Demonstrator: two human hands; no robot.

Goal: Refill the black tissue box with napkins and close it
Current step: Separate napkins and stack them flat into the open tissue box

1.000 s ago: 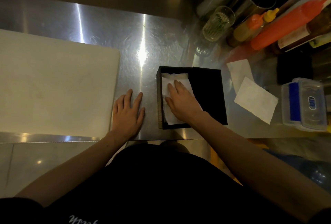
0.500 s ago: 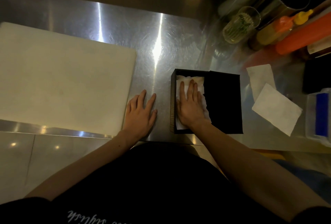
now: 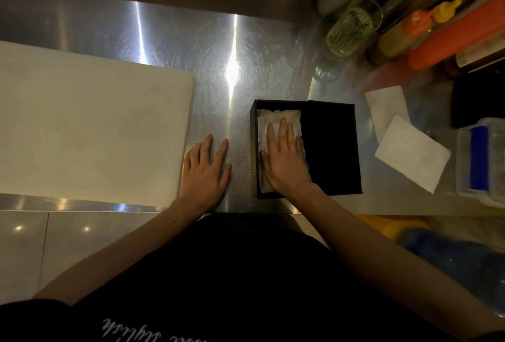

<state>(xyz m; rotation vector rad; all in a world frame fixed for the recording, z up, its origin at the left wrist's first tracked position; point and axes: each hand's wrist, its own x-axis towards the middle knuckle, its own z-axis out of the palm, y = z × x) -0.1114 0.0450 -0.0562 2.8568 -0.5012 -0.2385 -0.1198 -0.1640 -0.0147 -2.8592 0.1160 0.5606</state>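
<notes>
The black tissue box [image 3: 332, 147] stands open near the front edge of the steel counter. White napkins [image 3: 276, 118] fill its left half; the right half looks dark. My right hand [image 3: 285, 162] lies flat on the napkins inside the box, fingers together and stretched out, pressing them down without gripping. My left hand [image 3: 206, 170] rests palm down on the counter just left of the box, fingers spread, holding nothing. Two loose white napkins [image 3: 410, 153] lie on the counter to the right of the box.
A large white cutting board [image 3: 90, 133] covers the counter's left side. At the back right stand a glass [image 3: 352, 27], squeeze bottles [image 3: 453, 38] and a metal pot. A clear plastic container with a blue clip [image 3: 483, 158] sits at the right edge.
My right hand has turned from angled to straight on the napkins and pressed them flatter into the box's left half. The left hand has stayed flat on the counter. The camera shifted.
</notes>
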